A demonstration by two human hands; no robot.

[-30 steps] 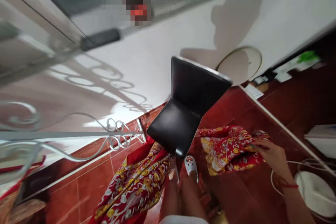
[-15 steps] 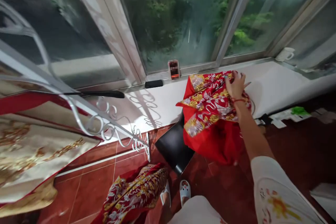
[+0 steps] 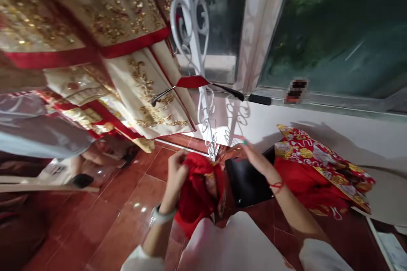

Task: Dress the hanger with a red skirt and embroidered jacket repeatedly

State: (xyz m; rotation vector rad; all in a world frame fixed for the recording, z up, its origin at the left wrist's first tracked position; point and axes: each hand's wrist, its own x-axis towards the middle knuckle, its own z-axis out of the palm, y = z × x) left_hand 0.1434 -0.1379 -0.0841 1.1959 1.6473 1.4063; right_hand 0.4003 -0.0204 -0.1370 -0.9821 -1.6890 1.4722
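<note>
Just ahead of me, the chair [image 3: 246,181] stands on the floor [image 3: 136,203]. To its left is the cloth [image 3: 199,178] in my left hand [image 3: 176,174]; my right hand [image 3: 257,160] is over the chair, whether touching I cannot tell, and a second cloth [image 3: 313,173] covers its right end. Behind the chair runs the wall [image 3: 265,123], the window [image 3: 337,34] above it. The stand [image 3: 193,38] rises beyond the first cloth, a hanger [image 3: 193,81] across it. Garments [image 3: 136,72] hang to my left, another person [image 3: 57,135] lower and farther left.
</note>
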